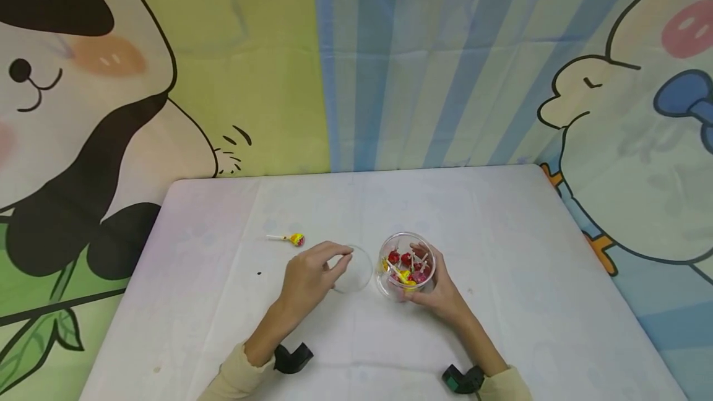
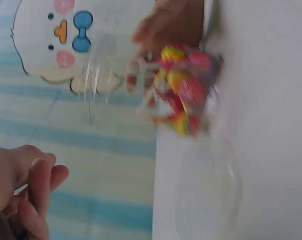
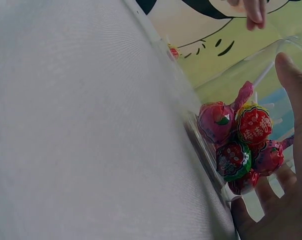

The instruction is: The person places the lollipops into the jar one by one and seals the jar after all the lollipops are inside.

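Note:
A clear plastic jar [image 1: 384, 284] stands on the table with several wrapped lollipops [image 3: 254, 123] inside, in red, pink, yellow and green wrappers. My right hand [image 1: 444, 293] grips the jar round its right side, thumb on the near side. Left of the jar, a round clear lid [image 2: 208, 187] lies flat on the tabletop. Above the lid's left edge is my left hand [image 1: 313, 274], its fingers loosely bent with nothing between them in the left wrist view. One yellow-and-red lollipop [image 1: 297, 239] lies beyond the left hand, its white stick pointing left.
A white cloth covers the table [image 1: 473, 215]. Behind it hangs a printed backdrop [image 1: 267, 67] with cartoon animals and blue stripes. A small dark speck [image 1: 259, 273] sits on the cloth at the left. Each wrist carries a black camera mount [image 1: 293, 359].

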Demonstrator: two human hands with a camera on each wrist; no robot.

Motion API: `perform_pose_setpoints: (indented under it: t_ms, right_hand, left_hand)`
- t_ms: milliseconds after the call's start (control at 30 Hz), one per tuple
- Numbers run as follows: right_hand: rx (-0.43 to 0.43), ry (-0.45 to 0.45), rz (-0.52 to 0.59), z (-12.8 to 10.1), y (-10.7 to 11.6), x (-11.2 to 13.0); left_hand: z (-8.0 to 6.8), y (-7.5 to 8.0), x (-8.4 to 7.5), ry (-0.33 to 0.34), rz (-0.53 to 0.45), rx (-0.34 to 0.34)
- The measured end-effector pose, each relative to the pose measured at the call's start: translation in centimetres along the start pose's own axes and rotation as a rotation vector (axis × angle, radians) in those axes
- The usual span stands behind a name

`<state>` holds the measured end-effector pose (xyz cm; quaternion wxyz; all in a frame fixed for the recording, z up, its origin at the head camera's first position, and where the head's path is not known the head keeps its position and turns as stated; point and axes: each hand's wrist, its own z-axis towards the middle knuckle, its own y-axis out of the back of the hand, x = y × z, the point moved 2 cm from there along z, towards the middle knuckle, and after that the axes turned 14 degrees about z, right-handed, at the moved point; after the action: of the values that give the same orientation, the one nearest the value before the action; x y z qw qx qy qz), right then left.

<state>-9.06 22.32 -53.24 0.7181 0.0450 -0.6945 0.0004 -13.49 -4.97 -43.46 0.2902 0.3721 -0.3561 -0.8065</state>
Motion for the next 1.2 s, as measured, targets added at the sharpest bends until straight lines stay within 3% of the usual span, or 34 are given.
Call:
perform_pose_setpoints:
  t_ms: [267, 433, 567, 733, 967, 1200]
  right_hand:
    - [-0.016, -0.044, 0.023, -0.1, -0.2, 0.4]
    - [-0.016, -0.022, 0.038, 0.0, 0.0, 0.3]
    - [0.002, 0.022, 0.062, 0.0, 0.2, 0.2]
    - [0.032, 0.074, 0.087, 0.0, 0.3, 0.1]
    - [0.022, 0.069, 0.067, 0.1, 0.3, 0.1]
    - [-0.004, 0.013, -0.011, 0.0, 0.1, 0.0]
  left_hand:
    - [-6.2, 2.2, 6.2, 0.268, 0.117, 0.116]
    - [-7.8, 3.1, 8.2, 0.356, 0.159, 0.180]
    - [-7.3, 3.8, 9.7, 0.352, 0.180, 0.216]
    - [-5.3, 4.1, 11.9, 0.322, 0.174, 0.310]
    - [-1.9, 2.5, 14.8, 0.274, 0.210, 0.386]
    - [-0.7, 1.2, 15.8, 0.279, 0.222, 0.426]
